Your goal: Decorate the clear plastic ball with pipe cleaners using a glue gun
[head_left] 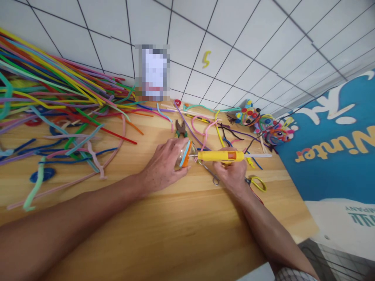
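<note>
While left holds ball — right, glue gun.

Left hand grips a clear ball banded blue and orange; right hand holds a yellow glue gun, nozzle at the band. Pliers lie just beyond on the wooden counter; loose pipe cleaners heaped at left.

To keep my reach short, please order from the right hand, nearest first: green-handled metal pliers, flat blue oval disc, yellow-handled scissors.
1. Yellow-handled scissors, just right of the right hand.
2. Green-handled metal pliers, left and ahead.
3. Flat blue oval disc, far left.
</note>
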`<state>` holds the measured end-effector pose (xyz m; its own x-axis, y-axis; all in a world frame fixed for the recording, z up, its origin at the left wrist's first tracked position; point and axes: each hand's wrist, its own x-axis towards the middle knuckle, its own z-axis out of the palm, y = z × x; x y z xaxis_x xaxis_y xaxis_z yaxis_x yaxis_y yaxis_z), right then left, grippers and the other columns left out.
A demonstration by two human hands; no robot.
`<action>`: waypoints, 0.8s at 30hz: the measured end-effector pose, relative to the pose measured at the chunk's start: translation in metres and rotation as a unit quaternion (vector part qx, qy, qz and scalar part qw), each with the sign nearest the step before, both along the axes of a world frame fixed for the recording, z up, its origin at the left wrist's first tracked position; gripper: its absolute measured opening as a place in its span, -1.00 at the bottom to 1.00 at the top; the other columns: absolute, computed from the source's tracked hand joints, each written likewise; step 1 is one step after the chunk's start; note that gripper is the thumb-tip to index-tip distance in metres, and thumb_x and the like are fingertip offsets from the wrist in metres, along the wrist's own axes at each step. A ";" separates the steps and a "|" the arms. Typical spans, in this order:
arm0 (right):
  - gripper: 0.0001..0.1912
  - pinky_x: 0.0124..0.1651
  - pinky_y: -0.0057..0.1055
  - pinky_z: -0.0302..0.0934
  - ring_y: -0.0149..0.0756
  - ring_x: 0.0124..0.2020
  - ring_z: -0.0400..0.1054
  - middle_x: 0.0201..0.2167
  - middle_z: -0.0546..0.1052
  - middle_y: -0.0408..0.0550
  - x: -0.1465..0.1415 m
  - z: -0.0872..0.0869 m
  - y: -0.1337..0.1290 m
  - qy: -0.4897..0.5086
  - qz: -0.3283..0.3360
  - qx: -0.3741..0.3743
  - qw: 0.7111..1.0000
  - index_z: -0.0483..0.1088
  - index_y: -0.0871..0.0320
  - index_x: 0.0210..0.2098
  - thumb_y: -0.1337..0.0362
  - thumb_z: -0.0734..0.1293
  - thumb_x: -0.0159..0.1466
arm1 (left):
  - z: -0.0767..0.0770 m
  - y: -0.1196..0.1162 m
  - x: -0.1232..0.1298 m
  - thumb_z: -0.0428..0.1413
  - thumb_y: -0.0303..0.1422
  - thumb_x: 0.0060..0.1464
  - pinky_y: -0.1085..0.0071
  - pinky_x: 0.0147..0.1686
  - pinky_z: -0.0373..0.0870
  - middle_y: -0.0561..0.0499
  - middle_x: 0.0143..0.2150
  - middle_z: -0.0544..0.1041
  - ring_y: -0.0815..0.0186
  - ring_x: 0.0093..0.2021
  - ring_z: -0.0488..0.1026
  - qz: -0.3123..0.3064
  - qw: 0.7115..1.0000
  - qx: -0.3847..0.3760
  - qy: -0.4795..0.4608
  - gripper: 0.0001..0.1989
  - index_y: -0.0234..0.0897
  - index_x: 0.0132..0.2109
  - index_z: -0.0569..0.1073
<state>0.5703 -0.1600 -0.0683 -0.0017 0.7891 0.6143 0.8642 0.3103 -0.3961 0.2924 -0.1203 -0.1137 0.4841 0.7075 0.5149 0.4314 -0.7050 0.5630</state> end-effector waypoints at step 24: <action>-0.83 -0.36 -0.31 0.49 -0.17 -0.46 0.60 -0.39 0.71 -0.10 0.001 -0.003 0.001 -0.033 -0.001 0.023 0.999 0.57 0.01 -0.24 0.25 0.36 0.17 | 0.000 0.000 0.000 0.34 -0.40 0.31 -0.12 0.39 0.54 -0.29 0.49 0.52 -0.13 0.47 0.52 -0.002 1.000 -0.002 -0.004 -0.11 -0.11 0.63 0.11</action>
